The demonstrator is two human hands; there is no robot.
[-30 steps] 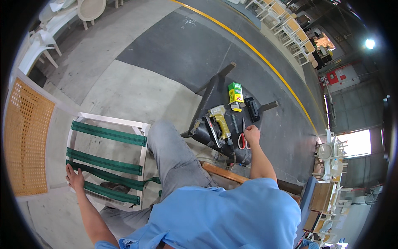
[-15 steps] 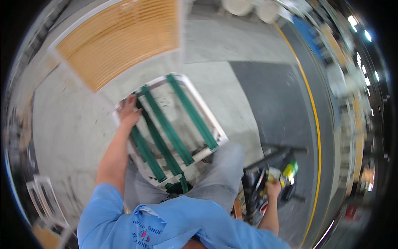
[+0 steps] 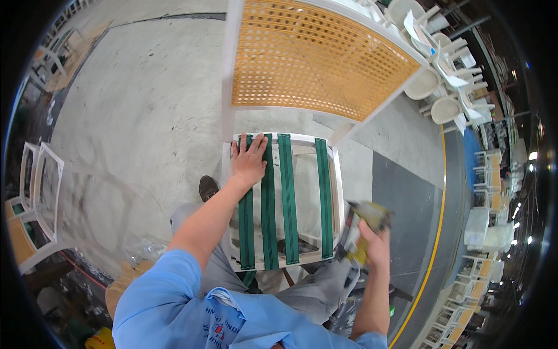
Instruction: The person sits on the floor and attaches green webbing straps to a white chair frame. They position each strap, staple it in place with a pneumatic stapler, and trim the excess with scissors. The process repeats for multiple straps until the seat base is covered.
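Observation:
A white chair seat frame (image 3: 337, 186) with several green webbing straps (image 3: 288, 198) stretched across it stands in front of me. My left hand (image 3: 249, 160) lies flat, fingers spread, on the far left corner of the frame, over the leftmost strap. My right hand (image 3: 372, 241) grips a yellow and grey staple gun (image 3: 360, 230) just off the frame's right side, near its front corner. The tool is blurred.
The chair's cane-woven back panel (image 3: 308, 58) in a white frame rises behind the seat. White chair frames (image 3: 40, 180) lean at the left. Stacked white chairs (image 3: 442, 75) stand at the upper right. A yellow floor line (image 3: 440, 232) curves along the right.
My view has swung from the tools on the floor to the seat frame. My right hand has picked up the staple gun and brought it to the frame's right side.

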